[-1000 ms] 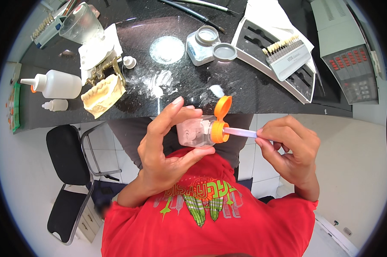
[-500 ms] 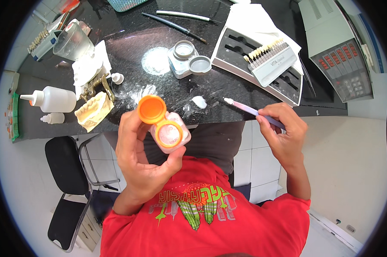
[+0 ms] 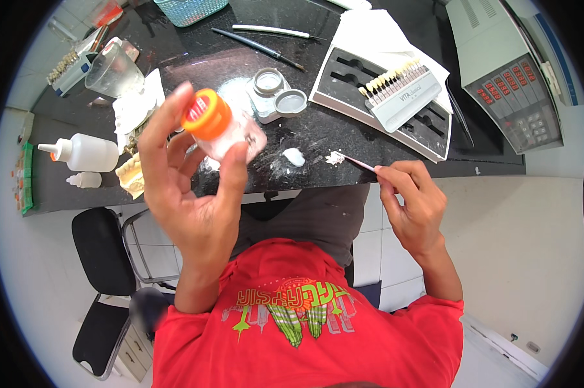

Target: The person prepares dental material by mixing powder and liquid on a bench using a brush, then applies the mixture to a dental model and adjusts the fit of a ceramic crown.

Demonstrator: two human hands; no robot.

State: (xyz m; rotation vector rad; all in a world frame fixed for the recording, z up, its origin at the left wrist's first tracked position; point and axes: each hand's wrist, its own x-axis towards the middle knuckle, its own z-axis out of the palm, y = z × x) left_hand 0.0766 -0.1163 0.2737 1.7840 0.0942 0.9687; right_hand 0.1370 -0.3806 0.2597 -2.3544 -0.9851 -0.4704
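My left hand (image 3: 198,223) holds up a small clear bottle of pinkish powder (image 3: 243,136), its orange flip cap (image 3: 207,115) now down over the mouth. Between the fingertips of my right hand (image 3: 416,205) is a slim spatula (image 3: 360,163). The spatula's tip is at a little heap of pinkish-white powder (image 3: 334,157) on the dark worktop. Just left of that heap lies a smoother white powder mound (image 3: 294,156). Farther back stands an open jar (image 3: 263,107) with its grey lid (image 3: 290,103) hinged back.
A white case (image 3: 343,107) carrying a tooth shade guide (image 3: 405,97) is at the right, near a control unit (image 3: 515,84). Two brushes lie at the back. On the left are a squeeze bottle (image 3: 94,153), a dropper bottle (image 3: 85,180), a dental cast (image 3: 131,178) and a glass (image 3: 114,72).
The bottle's orange cap has swung shut, and my left hand has risen with it. My right hand has lowered the spatula, and a pinkish-white heap now lies at its tip.
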